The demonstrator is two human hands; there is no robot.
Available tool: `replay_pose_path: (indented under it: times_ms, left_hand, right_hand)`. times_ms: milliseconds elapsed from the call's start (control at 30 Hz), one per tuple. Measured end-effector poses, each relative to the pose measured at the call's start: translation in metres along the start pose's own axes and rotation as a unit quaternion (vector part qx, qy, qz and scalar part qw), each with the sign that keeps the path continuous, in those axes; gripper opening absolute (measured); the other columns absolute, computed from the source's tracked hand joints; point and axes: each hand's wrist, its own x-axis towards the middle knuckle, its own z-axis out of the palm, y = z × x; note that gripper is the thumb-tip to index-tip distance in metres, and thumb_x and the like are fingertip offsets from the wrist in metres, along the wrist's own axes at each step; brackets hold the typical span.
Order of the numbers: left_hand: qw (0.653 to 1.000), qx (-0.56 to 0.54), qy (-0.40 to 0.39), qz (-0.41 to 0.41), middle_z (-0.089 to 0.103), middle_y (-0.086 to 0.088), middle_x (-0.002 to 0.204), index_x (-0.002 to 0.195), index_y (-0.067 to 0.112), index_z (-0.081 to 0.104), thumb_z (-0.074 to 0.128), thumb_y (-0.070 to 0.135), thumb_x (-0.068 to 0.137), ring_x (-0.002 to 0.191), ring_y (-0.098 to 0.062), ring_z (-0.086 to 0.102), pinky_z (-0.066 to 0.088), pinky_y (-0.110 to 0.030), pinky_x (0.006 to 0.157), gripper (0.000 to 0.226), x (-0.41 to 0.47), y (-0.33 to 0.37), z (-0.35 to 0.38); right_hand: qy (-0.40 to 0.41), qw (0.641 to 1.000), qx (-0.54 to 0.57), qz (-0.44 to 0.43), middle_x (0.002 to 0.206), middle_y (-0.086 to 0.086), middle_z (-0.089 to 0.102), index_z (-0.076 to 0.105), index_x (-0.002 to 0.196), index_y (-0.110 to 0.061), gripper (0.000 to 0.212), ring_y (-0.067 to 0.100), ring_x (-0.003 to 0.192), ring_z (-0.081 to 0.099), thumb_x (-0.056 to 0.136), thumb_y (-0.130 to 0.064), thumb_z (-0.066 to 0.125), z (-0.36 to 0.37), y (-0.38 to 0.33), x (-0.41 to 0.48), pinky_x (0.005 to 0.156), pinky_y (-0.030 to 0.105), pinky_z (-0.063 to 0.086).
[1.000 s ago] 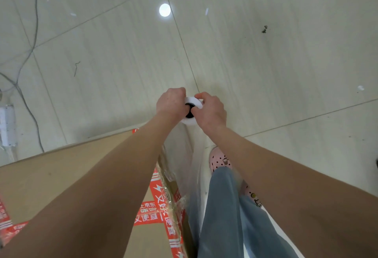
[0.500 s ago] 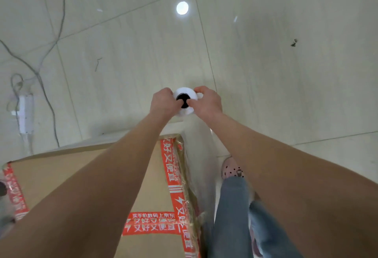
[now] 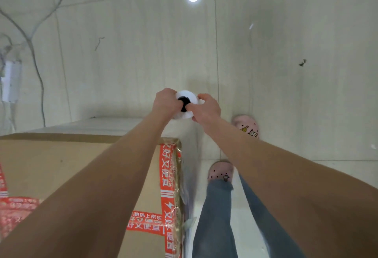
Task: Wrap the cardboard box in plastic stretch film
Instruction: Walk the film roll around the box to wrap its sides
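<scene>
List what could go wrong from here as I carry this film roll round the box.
1. The left hand and right hand grip only the top end of the film roll; it may slip or swing.
2. Cables and a power strip lie on the floor beyond the cardboard box, probably a trip hazard when circling.
3. The film looks bunched at the box's taped corner; it might tear or wrap loosely there.

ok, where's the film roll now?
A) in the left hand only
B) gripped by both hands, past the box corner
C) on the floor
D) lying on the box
B: the left hand and right hand both grip the roll at its end, out beyond the box corner.
</scene>
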Motion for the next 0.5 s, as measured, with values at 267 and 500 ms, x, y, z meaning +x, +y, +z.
replay_pose_path:
  times_ms: [267,500]
  left_hand:
    - [0.995,-0.073,0.039,-0.062,0.069,-0.014,0.096,0.1,0.005,0.068,0.061,0.023,0.085,0.091,-0.028,0.065,0.046,-0.026,0.068,0.024,0.004,-0.019,-0.013]
    - [0.971,-0.18,0.071,-0.137,0.07,-0.023,0.091,0.092,-0.002,0.069,0.064,0.018,0.083,0.086,-0.034,0.068,0.056,-0.036,0.073,0.023,-0.001,-0.031,-0.008]
  right_hand:
    - [-0.031,0.998,-0.045,-0.026,0.134,0.005,0.053,0.049,0.137,-0.016,0.063,0.026,0.111,0.059,0.077,-0.013,0.067,0.021,-0.02,0.006,0.094,0.039,0.051]
    - [-0.075,0.978,-0.177,-0.082,0.134,0.003,0.053,0.049,0.137,-0.018,0.057,0.023,0.116,0.055,0.082,-0.015,0.064,0.024,-0.036,0.014,0.097,0.027,0.044]
